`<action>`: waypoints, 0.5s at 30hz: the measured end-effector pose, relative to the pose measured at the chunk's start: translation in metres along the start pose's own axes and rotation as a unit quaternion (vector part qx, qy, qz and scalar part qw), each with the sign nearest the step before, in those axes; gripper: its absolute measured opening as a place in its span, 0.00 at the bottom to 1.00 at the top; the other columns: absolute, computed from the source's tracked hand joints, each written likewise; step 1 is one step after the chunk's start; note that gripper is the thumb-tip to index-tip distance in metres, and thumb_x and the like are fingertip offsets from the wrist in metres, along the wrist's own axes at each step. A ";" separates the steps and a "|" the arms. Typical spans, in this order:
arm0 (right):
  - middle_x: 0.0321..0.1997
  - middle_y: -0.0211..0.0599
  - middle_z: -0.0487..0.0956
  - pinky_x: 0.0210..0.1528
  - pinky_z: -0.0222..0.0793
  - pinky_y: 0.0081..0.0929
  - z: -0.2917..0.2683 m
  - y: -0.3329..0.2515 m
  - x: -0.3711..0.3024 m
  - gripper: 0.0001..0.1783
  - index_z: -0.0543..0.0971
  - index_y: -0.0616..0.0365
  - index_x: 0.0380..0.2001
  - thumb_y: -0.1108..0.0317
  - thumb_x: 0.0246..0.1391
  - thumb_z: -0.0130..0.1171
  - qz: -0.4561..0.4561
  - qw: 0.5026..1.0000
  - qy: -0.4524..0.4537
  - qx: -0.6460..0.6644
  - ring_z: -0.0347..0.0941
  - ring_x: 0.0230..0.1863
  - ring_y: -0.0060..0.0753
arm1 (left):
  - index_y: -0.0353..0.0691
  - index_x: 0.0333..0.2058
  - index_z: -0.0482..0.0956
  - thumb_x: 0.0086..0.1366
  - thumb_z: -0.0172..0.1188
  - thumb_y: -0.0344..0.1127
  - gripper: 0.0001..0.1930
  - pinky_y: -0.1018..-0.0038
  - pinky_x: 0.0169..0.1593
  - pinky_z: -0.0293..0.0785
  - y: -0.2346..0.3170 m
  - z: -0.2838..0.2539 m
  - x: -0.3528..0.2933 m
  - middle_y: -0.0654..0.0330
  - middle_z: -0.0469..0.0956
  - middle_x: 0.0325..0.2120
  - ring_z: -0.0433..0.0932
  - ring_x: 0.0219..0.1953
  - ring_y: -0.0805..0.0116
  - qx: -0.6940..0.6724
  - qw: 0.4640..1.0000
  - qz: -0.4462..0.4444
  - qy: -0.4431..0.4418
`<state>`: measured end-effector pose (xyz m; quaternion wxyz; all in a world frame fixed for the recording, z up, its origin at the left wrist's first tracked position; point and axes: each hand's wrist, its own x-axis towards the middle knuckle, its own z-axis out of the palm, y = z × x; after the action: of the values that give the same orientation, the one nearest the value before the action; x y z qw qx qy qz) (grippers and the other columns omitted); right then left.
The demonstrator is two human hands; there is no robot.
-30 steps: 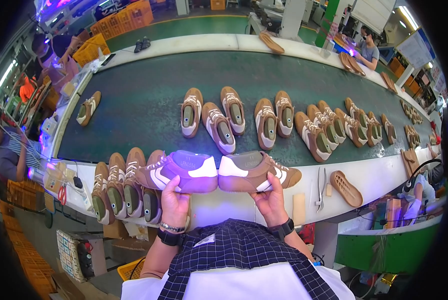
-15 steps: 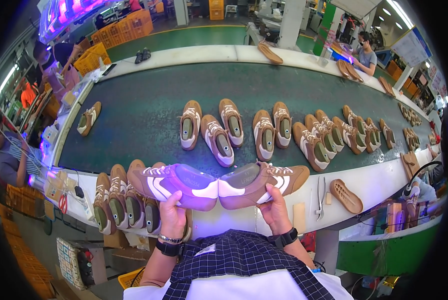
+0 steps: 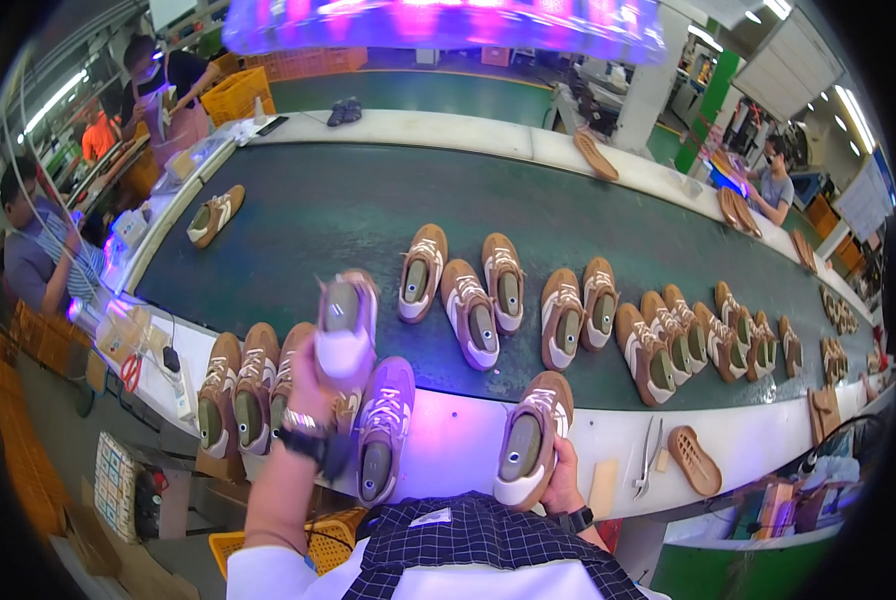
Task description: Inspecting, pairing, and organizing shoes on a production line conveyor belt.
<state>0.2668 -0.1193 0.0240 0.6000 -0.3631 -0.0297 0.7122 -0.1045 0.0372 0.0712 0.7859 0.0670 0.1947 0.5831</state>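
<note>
My left hand (image 3: 309,385) grips a brown sneaker (image 3: 348,345) by its heel end, its toe pointing away over the belt's near edge; motion blurs it. In my right hand (image 3: 565,480) is another brown sneaker (image 3: 531,445) with white stripes and an olive shoe last inside, held by its right side near the white ledge. Between the two, a single sneaker (image 3: 383,430) sits on the ledge, tinted purple by the light. Several more sneakers (image 3: 256,385) stand in a row left of my left hand, partly hidden by my arm.
The green conveyor belt (image 3: 308,220) carries several sneakers (image 3: 468,315) ahead and to the right. On the white ledge at right lie pincers (image 3: 649,458) and a brown sole (image 3: 695,460). Red scissors (image 3: 130,372) are at left. Co-workers (image 3: 168,95) stand beyond the belt.
The two sneakers, held heel to heel before, are now apart. The left one has swung upright and away; the right one has turned toe-forward and lowered. My view has shifted left.
</note>
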 end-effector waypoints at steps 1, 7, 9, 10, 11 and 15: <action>0.50 0.41 0.77 0.56 0.69 0.37 -0.005 0.000 0.002 0.25 0.70 0.60 0.54 0.57 0.57 0.52 0.010 1.000 -0.007 0.005 0.74 0.50 0.37 | 0.29 0.58 0.63 0.66 0.42 0.47 0.29 0.52 0.50 0.75 0.021 -0.001 0.020 0.40 0.71 0.50 0.75 0.47 0.42 0.036 0.998 0.051 -0.011; 0.51 0.41 0.77 0.55 0.70 0.37 -0.035 0.004 0.011 0.26 0.71 0.60 0.53 0.53 0.59 0.48 0.003 0.999 0.031 -0.042 0.74 0.50 0.39 | 0.32 0.52 0.69 0.65 0.51 0.40 0.21 0.68 0.56 0.64 0.077 -0.031 0.068 0.56 0.74 0.45 0.70 0.50 0.64 0.329 0.869 0.229 0.289; 0.51 0.42 0.77 0.55 0.70 0.37 -0.036 0.001 0.017 0.26 0.71 0.61 0.53 0.53 0.59 0.48 0.046 0.999 -0.009 -0.003 0.74 0.50 0.39 | 0.33 0.50 0.71 0.63 0.56 0.36 0.19 0.74 0.56 0.59 0.066 -0.048 0.055 0.61 0.72 0.40 0.67 0.48 0.72 0.387 0.847 0.252 0.263; 0.50 0.42 0.77 0.54 0.71 0.36 -0.031 -0.002 0.022 0.27 0.71 0.61 0.53 0.51 0.60 0.47 0.061 0.998 -0.022 0.001 0.74 0.50 0.39 | 0.34 0.47 0.71 0.61 0.57 0.33 0.16 0.74 0.54 0.61 0.049 -0.057 0.048 0.64 0.70 0.39 0.68 0.45 0.73 0.335 0.855 0.301 0.256; 0.49 0.46 0.76 0.52 0.72 0.38 -0.022 -0.006 0.031 0.31 0.69 0.62 0.55 0.48 0.58 0.44 0.071 0.996 -0.024 -0.040 0.74 0.49 0.42 | 0.35 0.47 0.70 0.60 0.58 0.32 0.17 0.75 0.53 0.63 0.039 -0.064 0.035 0.64 0.69 0.39 0.67 0.44 0.74 0.260 0.900 0.268 0.225; 0.48 0.55 0.74 0.48 0.73 0.43 0.068 -0.035 0.080 0.38 0.66 0.64 0.57 0.43 0.54 0.44 0.139 0.979 -0.133 -0.064 0.75 0.46 0.48 | 0.34 0.48 0.71 0.58 0.57 0.27 0.17 0.76 0.50 0.67 -0.013 -0.064 -0.010 0.62 0.71 0.41 0.70 0.43 0.73 0.218 0.940 0.168 0.204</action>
<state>0.2571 -0.0130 0.0519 0.4613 -0.3031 -0.1042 0.8273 -0.1196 0.0164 0.0107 0.5861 0.1474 0.4590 0.6512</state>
